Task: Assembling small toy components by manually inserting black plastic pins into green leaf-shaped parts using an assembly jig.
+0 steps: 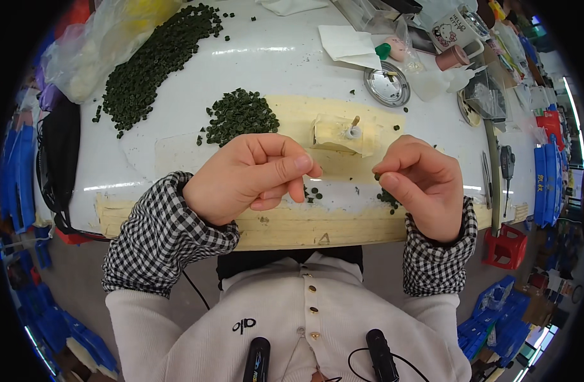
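A cream buttoned cardigan [273, 305] is filling the nearest foreground, with dark stitched lettering [244, 325] showing on its chest. Beyond it, above the worktable's pale wooden front edge [292, 232], the right hand [425, 184] is pinching a small dark green piece [377, 177] between thumb and forefinger, over a few loose pieces [387, 198]; it is showing too little of itself to tell its long axis or which way it is pointing. The left hand [247, 172] is pointing its fingers rightward, thumb pressing on the curled forefinger; whether anything is sitting between them, I cannot tell. Between and beyond the hands, a tape-covered block [333, 134] is standing with a brown-tipped peg [355, 121] pointing upward. A dark green heap [241, 118] is lying beyond the left hand. Farther off, a white mug [450, 32] is bearing printed letters and a cartoon figure.
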`<state>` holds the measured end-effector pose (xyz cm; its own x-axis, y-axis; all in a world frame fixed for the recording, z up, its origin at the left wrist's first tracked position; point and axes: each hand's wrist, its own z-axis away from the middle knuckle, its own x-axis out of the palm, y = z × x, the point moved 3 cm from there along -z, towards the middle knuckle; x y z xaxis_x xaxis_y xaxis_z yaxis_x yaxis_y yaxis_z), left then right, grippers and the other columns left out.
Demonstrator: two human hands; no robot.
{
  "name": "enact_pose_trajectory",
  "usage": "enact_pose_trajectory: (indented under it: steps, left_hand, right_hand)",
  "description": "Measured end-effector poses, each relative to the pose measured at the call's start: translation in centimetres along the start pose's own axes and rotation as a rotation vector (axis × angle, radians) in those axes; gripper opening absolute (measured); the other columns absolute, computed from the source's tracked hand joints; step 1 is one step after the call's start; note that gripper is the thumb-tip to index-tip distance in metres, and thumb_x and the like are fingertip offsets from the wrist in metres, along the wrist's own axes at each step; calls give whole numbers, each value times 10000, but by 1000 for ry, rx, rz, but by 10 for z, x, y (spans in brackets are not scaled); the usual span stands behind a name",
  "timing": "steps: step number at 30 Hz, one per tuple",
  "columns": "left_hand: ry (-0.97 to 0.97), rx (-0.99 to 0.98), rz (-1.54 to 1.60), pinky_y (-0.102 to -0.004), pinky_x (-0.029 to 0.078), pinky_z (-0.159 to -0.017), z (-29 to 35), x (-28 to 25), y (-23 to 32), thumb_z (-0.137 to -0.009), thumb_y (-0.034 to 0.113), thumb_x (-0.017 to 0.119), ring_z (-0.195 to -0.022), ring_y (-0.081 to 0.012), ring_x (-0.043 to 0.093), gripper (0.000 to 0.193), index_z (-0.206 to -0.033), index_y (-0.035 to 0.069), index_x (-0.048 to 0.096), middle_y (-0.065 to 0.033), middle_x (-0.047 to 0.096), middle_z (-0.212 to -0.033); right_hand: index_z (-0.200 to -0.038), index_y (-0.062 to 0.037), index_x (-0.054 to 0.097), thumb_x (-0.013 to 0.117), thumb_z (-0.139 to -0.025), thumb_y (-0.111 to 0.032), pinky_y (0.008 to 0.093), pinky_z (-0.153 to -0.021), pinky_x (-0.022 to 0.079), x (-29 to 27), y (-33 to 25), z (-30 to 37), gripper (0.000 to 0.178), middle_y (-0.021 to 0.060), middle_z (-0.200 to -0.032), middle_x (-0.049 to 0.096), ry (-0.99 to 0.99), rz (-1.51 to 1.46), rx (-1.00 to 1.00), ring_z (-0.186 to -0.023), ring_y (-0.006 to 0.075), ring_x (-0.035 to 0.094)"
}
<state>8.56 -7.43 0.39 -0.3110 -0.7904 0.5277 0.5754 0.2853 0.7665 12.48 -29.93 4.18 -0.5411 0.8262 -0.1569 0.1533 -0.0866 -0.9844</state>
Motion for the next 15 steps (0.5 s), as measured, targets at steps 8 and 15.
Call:
enact_pose_trajectory:
  steps: [8, 15]
  left_hand:
    - [51, 117, 54, -168, 314, -509, -1, 13, 5, -971, 162, 523, -567, -24, 384, 226, -1132, 25, 604, -30, 635, -885]
    - [86, 198, 152, -155, 294, -463, -4, 5, 4, -951, 92, 540, -526, -8, 383, 152, -1094, 59, 579, -81, 671, -947]
  right_hand:
    - [-976, 31, 636, 650, -872, -35, 205, -693, 452, 14, 3, -15, 124, 37, -892, 638, -140, -404, 142, -759, 59, 537]
    - [-972, 27, 641, 646, -865, -17, 213, -676, 469, 23, 8, -23, 115, 35, -896, 611, -78, -400, 73, -760, 70, 550]
